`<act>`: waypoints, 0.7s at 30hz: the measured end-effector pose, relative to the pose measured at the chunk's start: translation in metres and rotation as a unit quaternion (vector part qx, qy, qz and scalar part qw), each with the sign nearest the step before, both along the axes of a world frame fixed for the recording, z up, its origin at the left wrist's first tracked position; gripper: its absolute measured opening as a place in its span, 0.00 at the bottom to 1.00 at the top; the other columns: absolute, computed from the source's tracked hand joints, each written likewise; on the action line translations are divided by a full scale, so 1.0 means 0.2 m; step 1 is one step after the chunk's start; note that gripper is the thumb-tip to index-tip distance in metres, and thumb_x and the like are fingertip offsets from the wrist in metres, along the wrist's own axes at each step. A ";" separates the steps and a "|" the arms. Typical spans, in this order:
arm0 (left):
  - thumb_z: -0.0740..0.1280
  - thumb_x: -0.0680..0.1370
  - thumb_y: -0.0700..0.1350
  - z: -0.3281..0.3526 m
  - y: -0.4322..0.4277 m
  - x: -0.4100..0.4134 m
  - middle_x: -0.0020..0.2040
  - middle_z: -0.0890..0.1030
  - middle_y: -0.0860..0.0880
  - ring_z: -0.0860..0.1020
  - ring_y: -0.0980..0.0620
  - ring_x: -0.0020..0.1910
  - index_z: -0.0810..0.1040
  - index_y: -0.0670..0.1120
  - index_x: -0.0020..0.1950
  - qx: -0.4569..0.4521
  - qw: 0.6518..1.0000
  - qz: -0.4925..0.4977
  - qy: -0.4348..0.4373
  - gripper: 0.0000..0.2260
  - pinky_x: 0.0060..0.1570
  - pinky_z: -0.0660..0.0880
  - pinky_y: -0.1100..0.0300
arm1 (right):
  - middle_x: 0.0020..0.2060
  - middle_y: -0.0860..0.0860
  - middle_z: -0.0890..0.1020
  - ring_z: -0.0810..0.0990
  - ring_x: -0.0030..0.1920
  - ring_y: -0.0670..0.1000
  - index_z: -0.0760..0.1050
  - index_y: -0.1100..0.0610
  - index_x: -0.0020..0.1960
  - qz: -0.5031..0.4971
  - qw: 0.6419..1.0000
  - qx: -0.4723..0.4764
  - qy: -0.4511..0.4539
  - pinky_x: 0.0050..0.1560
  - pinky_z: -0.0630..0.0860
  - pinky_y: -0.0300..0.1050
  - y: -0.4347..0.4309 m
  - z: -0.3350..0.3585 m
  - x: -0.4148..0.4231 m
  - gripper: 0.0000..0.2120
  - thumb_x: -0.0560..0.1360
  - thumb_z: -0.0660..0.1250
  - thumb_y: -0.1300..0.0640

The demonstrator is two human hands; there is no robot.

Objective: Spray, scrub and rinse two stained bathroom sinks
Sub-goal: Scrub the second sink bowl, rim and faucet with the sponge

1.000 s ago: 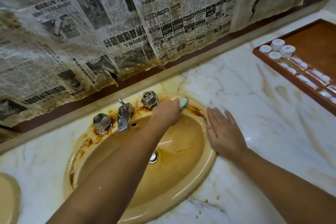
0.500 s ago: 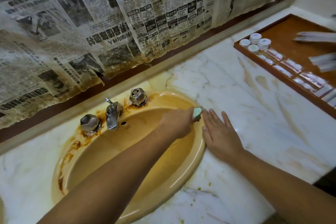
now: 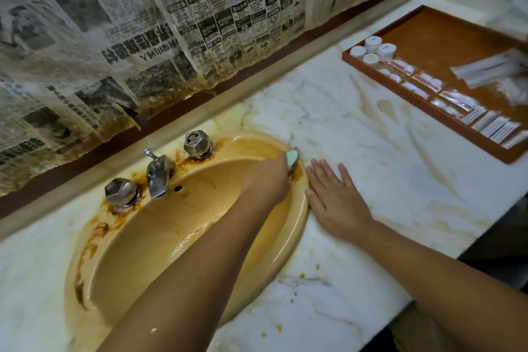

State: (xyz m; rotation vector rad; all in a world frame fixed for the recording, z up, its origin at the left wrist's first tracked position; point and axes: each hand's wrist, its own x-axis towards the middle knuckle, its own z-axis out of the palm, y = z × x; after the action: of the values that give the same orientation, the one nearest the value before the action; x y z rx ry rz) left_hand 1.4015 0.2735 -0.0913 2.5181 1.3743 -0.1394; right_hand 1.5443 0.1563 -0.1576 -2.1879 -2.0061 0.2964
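Worktop [image 3: 371, 151] fills most of the view, pale marble w/ brown streaks, newspaper [image 3: 143, 37] hung along the wall at 12 o'clock. Sink [image 3: 160, 240] sits at 8 o'clock of centre, tan basin, wet, rust-brown crust on the rim at 9 o'clock & round the taps. Tray [image 3: 428, 34] at 2 o'clock, well apart from the sink, holds small white tubs & sachets. Tap spout [image 3: 158, 177] at the sink's 11 o'clock, a faceted knob on each side.

My left hand [image 3: 267, 180] reaches across the basin to the rim at 3 o'clock, curled tight round a pale green sponge [image 3: 293, 158], only its tip showing past my fingers. It's pressed on a brown patch of rim. My right hand [image 3: 335, 197] lies flat on the worktop just beside the rim, fingers spread, holding nothing, bracing me.

I judge this is mid-scrub on sink one; the 9 o'clock stains are untouched, no rinse yet.

Risks from here:
- Rim's wet & glossy, so a hard push could skid the sponge off onto the marble & smear brown muck there.
- Bracing hand is close to the scrub spot; a slip bumps my knuckles into it.
- Leaning weight on a wet worktop, palm could slide.
- Splatter reaching the newspaper would soak it more.
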 end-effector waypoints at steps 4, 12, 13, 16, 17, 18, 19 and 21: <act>0.54 0.86 0.54 -0.02 -0.17 -0.10 0.50 0.82 0.43 0.79 0.37 0.48 0.66 0.51 0.73 0.002 0.996 -0.093 -0.005 0.17 0.36 0.66 0.52 | 0.83 0.48 0.52 0.46 0.83 0.48 0.52 0.55 0.84 0.014 1.000 -0.010 0.006 0.81 0.39 0.56 0.01 0.01 0.03 0.36 0.80 0.33 0.41; 0.55 0.86 0.52 0.01 -0.14 -0.07 0.46 0.79 0.45 0.78 0.39 0.44 0.66 0.50 0.73 0.016 0.998 -0.051 0.021 0.16 0.34 0.65 0.53 | 0.83 0.45 0.45 0.40 0.82 0.45 0.43 0.52 0.85 0.049 0.998 -0.048 0.005 0.81 0.36 0.54 -0.02 0.03 0.08 0.36 0.79 0.31 0.41; 0.54 0.86 0.53 0.02 -0.21 -0.12 0.49 0.81 0.44 0.79 0.38 0.46 0.65 0.51 0.75 0.013 0.997 -0.077 0.024 0.17 0.36 0.65 0.53 | 0.84 0.45 0.46 0.41 0.83 0.46 0.45 0.53 0.85 0.047 0.998 -0.041 -0.004 0.81 0.36 0.55 -0.03 0.03 0.07 0.36 0.80 0.31 0.41; 0.53 0.87 0.54 0.04 -0.20 -0.14 0.51 0.81 0.43 0.79 0.38 0.49 0.64 0.52 0.76 0.031 0.995 -0.086 0.041 0.19 0.35 0.64 0.53 | 0.84 0.46 0.47 0.42 0.83 0.47 0.46 0.54 0.85 0.046 0.998 -0.036 -0.015 0.81 0.37 0.56 -0.04 0.02 0.06 0.35 0.80 0.31 0.42; 0.53 0.87 0.53 0.04 -0.16 -0.10 0.49 0.81 0.43 0.79 0.38 0.47 0.65 0.51 0.76 0.039 0.996 -0.069 0.052 0.18 0.33 0.63 0.53 | 0.84 0.46 0.47 0.42 0.83 0.47 0.45 0.54 0.85 0.048 0.998 -0.036 -0.021 0.81 0.37 0.56 -0.04 0.02 0.06 0.34 0.81 0.32 0.43; 0.54 0.87 0.52 0.05 -0.13 -0.05 0.46 0.79 0.44 0.77 0.40 0.44 0.65 0.50 0.75 0.041 0.996 -0.048 0.058 0.18 0.31 0.61 0.53 | 0.84 0.46 0.46 0.41 0.83 0.47 0.44 0.54 0.85 0.051 0.998 -0.036 -0.024 0.81 0.37 0.56 -0.04 0.02 0.06 0.33 0.82 0.33 0.43; 0.54 0.87 0.51 0.05 -0.11 -0.01 0.42 0.75 0.46 0.75 0.42 0.41 0.65 0.50 0.75 0.038 0.997 -0.030 0.058 0.17 0.29 0.60 0.54 | 0.84 0.46 0.46 0.40 0.83 0.47 0.44 0.54 0.85 0.055 0.998 -0.037 -0.022 0.81 0.36 0.56 -0.04 0.02 0.07 0.32 0.83 0.34 0.43; 0.55 0.86 0.50 0.06 -0.14 0.01 0.42 0.75 0.47 0.75 0.43 0.40 0.64 0.50 0.75 0.032 0.998 -0.026 0.052 0.17 0.28 0.58 0.54 | 0.83 0.45 0.45 0.40 0.83 0.47 0.44 0.54 0.85 0.062 0.997 -0.040 -0.017 0.80 0.35 0.55 -0.04 0.03 0.08 0.32 0.83 0.36 0.44</act>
State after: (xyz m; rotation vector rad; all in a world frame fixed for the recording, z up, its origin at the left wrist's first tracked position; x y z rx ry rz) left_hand 1.4034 0.2445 -0.0802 2.6341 1.3734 -0.2449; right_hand 1.5602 0.1477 -0.1524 -2.1312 -2.1888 0.3629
